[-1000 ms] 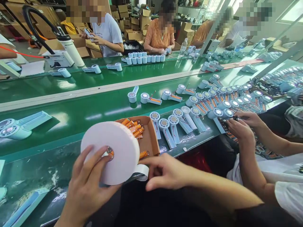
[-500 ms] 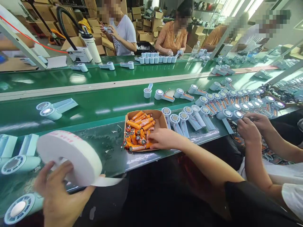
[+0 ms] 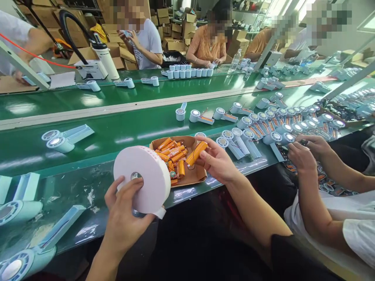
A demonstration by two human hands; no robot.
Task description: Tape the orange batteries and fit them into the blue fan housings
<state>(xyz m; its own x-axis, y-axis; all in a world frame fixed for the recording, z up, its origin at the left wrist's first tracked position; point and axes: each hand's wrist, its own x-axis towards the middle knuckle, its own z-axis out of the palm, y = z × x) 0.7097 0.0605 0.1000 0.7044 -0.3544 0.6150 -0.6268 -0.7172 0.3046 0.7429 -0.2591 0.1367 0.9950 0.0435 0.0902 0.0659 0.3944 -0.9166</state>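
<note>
My left hand (image 3: 125, 210) grips a large roll of white tape (image 3: 143, 175), its thumb under the roll near a short loose end of tape. Between the fingers and thumb of my right hand (image 3: 218, 160) is an orange battery (image 3: 197, 153) with a thin dark wire, held just above a cardboard tray (image 3: 193, 180). Several more orange batteries (image 3: 172, 150) lie jumbled in that tray. The tape roll hides the tray's left side. Light-blue fan housings (image 3: 234, 142) stand just beyond my right hand.
More housings (image 3: 63, 141) lie on the green conveyor (image 3: 131, 121) and at the near left (image 3: 38, 249). A co-worker's hands (image 3: 304, 154) work close on the right. Other people sit across the line, near a white device with a black hose (image 3: 90, 70).
My right hand has lifted an orange battery out of the tray. My left hand has carried the tape roll rightward to the tray and turned its flat face toward me.
</note>
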